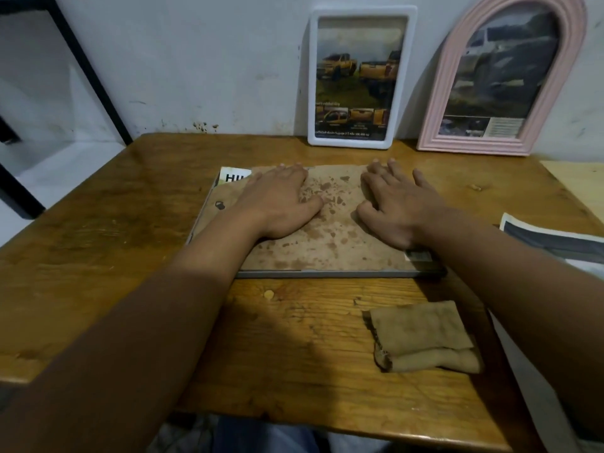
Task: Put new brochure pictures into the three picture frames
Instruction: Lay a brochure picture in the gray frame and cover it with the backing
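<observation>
On the surface [98, 207] a third frame [327, 273] lies face down, its stained backing board [330, 233] up; a brochure [233, 178] corner pokes out far-left. Both the left hand [281, 201] and right hand [398, 207] press flat, fingers spread, gripping nothing; best to push evenly so the board seats inside the rim, and tuck that stray corner first. White frame [359, 78] and pink frame [503, 76] lean on the wall, filled; a cloth [425, 336] lies nearer; open room left.
</observation>
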